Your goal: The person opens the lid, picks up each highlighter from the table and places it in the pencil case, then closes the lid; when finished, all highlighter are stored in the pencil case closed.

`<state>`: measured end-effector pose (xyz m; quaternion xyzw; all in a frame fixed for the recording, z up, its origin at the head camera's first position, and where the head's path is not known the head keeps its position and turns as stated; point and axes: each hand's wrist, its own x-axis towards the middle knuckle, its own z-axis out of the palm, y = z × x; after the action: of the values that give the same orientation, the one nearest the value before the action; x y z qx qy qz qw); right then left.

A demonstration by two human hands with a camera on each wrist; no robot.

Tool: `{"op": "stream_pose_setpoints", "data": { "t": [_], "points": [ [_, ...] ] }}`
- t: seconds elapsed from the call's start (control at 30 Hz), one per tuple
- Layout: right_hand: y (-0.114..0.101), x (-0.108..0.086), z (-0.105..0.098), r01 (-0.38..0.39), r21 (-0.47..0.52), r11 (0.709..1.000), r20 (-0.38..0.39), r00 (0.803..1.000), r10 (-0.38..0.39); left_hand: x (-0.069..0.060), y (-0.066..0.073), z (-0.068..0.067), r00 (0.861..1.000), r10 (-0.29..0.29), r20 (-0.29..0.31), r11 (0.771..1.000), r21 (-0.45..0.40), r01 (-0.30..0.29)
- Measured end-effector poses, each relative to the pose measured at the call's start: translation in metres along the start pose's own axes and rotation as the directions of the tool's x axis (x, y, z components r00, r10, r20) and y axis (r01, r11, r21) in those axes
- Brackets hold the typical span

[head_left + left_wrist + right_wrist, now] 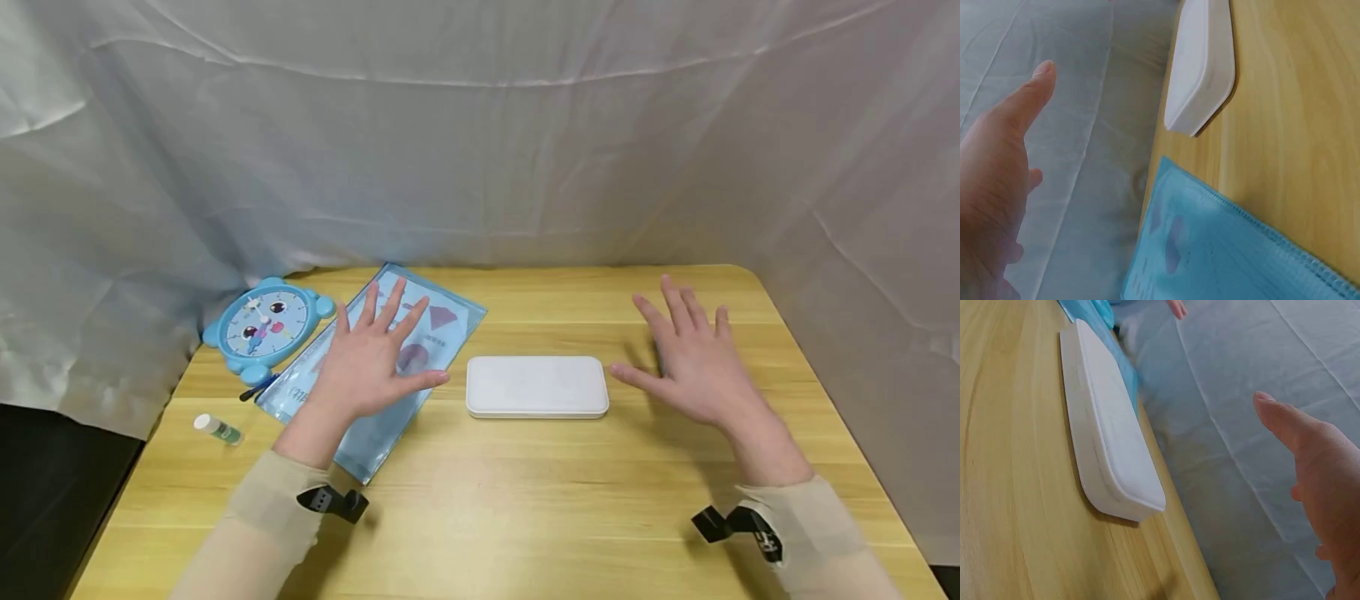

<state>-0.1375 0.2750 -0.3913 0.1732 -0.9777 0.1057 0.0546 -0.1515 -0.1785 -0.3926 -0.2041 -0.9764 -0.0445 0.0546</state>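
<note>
Right now, both hands are up over the table (525,500) w/ nothing in them. The left hand (363,367) has its fingers spread wide and hangs over the blue zip pouch (390,421), which has a sheet w/ shapes in it. The right hand (701,371) is spread too, up over the right side. Its thumb tip points at the white case (537,386), but the wrist view shows a gap btwn them. The white case lies flat and shut near the middle of the table, just right of the pouch. At the far left sits a blue toy clock (266,329) w/ a face on it. A dark pen (258,387) pokes out btwn the clock and the pouch, and a small glue stick (219,429) lies on the left, nearer than the clock. Something dark peeks out by the right hand; can't tell what. So this is prob a "hands free" step, w/ no hold made. To take the case, I'd say both hands must come down and in, then curl round its short ends.
</note>
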Motion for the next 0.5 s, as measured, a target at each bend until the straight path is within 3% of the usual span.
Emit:
{"op": "stream_pose_setpoints", "data": {
  "t": [0.13, 0.27, 0.4, 0.5],
  "points": [
    [-0.005, 0.001, 0.002, 0.043, 0.002, 0.999, -0.015, 0.999, -0.043, -0.001, 0.004, 0.002, 1.000, 0.019, 0.000, 1.000, -0.016, -0.019],
    [-0.009, 0.001, 0.004, 0.081, 0.032, 0.996, -0.039, 0.996, -0.079, -0.001, 0.008, 0.005, 0.997, 0.059, -0.055, 0.997, -0.043, -0.061],
    [-0.013, 0.000, 0.006, 0.128, 0.120, 0.984, -0.083, 0.989, -0.119, -0.001, 0.013, 0.010, 0.987, 0.087, -0.136, 0.990, -0.103, -0.101],
    [-0.016, 0.000, 0.009, 0.163, 0.233, 0.959, -0.106, 0.984, -0.142, -0.001, 0.016, 0.013, 0.983, 0.073, -0.171, 0.974, -0.198, -0.107]
  ]
}}
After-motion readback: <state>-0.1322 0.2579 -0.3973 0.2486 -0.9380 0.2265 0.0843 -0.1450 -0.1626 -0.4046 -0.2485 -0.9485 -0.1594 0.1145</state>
